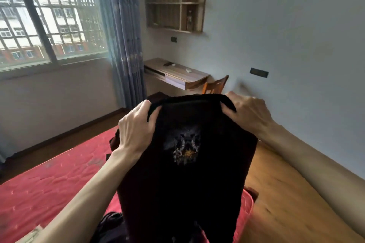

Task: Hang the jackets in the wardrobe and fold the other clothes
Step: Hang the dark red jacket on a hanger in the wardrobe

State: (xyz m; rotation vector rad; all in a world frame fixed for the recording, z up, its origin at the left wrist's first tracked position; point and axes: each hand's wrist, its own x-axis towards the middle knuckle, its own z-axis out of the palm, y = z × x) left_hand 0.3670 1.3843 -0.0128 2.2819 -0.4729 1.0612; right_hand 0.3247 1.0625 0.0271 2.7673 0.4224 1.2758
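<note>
- The red bed (49, 187) filled our seven o'clock.
- We held the black shirt (183, 163) up at centre, over the bed's edge.
- Our left hand (136, 130) and right hand (248, 112) each pinched a top corner, fingers curled on cloth.
- Keeping both corners level and taut would probably give a square fold.

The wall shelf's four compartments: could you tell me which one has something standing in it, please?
The lower right compartment of the wall shelf: a small upright figure-like object stands there, too blurred to identify. The others look bare.
</note>
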